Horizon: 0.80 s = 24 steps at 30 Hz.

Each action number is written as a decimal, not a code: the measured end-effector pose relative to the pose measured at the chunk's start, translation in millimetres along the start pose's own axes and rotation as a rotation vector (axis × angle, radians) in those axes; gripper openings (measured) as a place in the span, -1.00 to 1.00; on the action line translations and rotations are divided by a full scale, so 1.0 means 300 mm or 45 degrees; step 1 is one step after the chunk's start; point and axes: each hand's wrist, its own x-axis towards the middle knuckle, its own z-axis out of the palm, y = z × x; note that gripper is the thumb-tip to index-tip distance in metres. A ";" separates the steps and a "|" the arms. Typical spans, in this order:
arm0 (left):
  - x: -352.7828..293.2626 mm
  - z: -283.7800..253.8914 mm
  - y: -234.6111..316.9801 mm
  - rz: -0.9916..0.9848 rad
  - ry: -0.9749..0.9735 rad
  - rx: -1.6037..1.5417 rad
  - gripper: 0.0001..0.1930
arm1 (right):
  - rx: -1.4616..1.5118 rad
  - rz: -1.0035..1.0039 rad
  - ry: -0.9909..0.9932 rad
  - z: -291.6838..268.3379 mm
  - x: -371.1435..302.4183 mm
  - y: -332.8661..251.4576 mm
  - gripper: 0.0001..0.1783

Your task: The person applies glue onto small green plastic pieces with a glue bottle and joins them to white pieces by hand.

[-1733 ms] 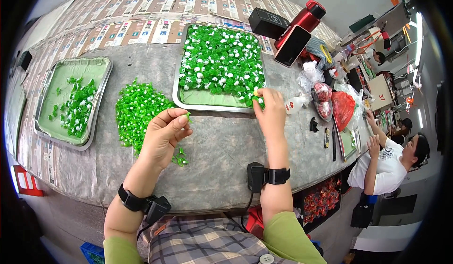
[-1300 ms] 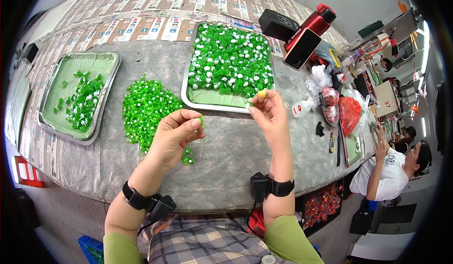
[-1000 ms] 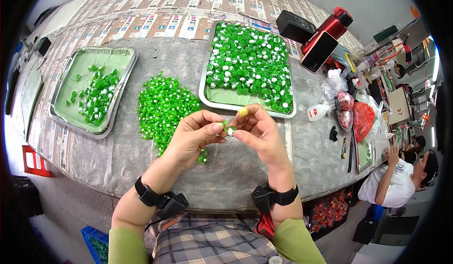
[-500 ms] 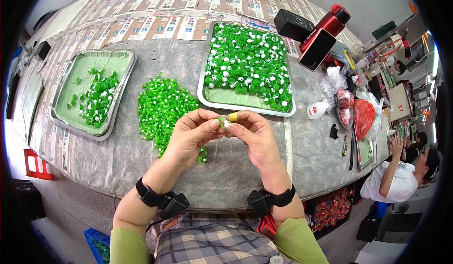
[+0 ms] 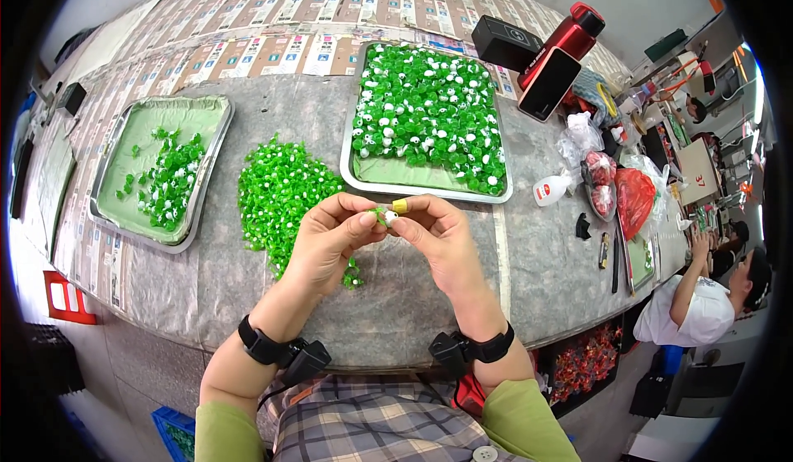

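Note:
My left hand (image 5: pixel 332 237) and my right hand (image 5: pixel 439 239) meet over the near middle of the table, fingertips pinching together. Between them is a small green and white plastic piece (image 5: pixel 385 217), its white round part with a dark spot toward the right fingers. A yellow band (image 5: pixel 401 206) wraps the tip of my right index finger. Just beyond my left hand lies a loose pile of bright green and white pieces (image 5: pixel 285 189). Farther off, a metal tray (image 5: pixel 429 189) is heaped with similar pieces. To the left, another tray (image 5: pixel 116 165) carries a smaller heap.
A red bottle (image 5: pixel 570 37), a phone (image 5: pixel 548 84) and a black box (image 5: pixel 505 42) stand at the far right. Nearer are a white squeeze bottle (image 5: pixel 552 190), a red bag (image 5: pixel 635 202) and pens. A person in white (image 5: pixel 690 305) sits at the right.
My fingertips have shifted slightly around the small piece, which has turned a little and sits slightly more to the left. Both hands keep their pinch, and the whole view has moved slightly.

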 end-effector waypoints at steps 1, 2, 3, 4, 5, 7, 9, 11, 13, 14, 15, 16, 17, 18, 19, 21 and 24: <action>-0.001 0.002 -0.001 -0.004 0.013 -0.008 -0.85 | -0.037 -0.043 0.008 -0.005 -0.002 0.001 -0.78; -0.001 0.004 -0.002 -0.008 0.027 -0.016 -0.85 | -0.073 -0.086 0.017 -0.008 -0.003 0.001 -0.76; 0.001 0.002 -0.004 -0.009 0.024 -0.015 -0.85 | -0.073 -0.088 0.018 -0.004 -0.004 -0.003 -0.76; 0.003 -0.004 -0.008 0.003 0.035 -0.021 -0.85 | -0.005 -0.132 0.045 0.006 -0.006 -0.008 -0.76; 0.005 -0.007 -0.010 0.015 0.045 -0.026 -0.86 | 0.064 -0.176 0.072 0.011 -0.007 -0.012 -0.76; 0.002 -0.001 -0.006 0.005 0.048 -0.006 -0.86 | 0.028 -0.174 0.033 0.006 -0.010 -0.017 -0.76; 0.002 0.002 -0.007 -0.007 0.049 0.014 -0.86 | -0.009 -0.172 -0.003 0.005 -0.015 -0.019 -0.76; 0.003 0.001 -0.009 0.006 0.049 0.057 -0.86 | 0.000 -0.181 0.010 0.008 -0.015 -0.019 -0.77; 0.003 0.003 -0.009 0.010 0.053 0.077 -0.86 | 0.000 -0.190 0.013 0.008 -0.015 -0.015 -0.77; 0.003 0.003 -0.010 0.016 0.059 0.097 -0.86 | -0.001 -0.200 0.014 0.008 -0.015 -0.012 -0.77; 0.002 0.002 -0.010 0.016 0.059 0.098 -0.86 | 0.000 -0.200 0.014 0.008 -0.014 -0.008 -0.77; -0.001 0.000 -0.011 0.074 0.055 0.175 -0.88 | -0.027 -0.210 0.018 0.008 -0.015 -0.003 -0.77; -0.003 0.000 -0.011 0.133 0.051 0.252 -0.89 | -0.054 -0.220 0.022 0.010 -0.016 0.000 -0.78; -0.007 0.004 -0.006 0.133 0.051 0.253 -0.89 | -0.053 -0.221 0.022 0.014 -0.018 0.001 -0.78; -0.010 0.012 -0.002 0.241 0.055 0.398 -0.91 | -0.059 -0.204 0.021 0.015 -0.021 0.002 -0.79; -0.007 0.017 -0.006 0.346 0.056 0.543 -0.92 | -0.064 -0.188 0.023 0.004 -0.023 0.002 -0.81; -0.002 0.007 -0.001 0.461 -0.005 0.720 -0.92 | 0.036 -0.056 -0.053 -0.016 -0.012 -0.004 -0.81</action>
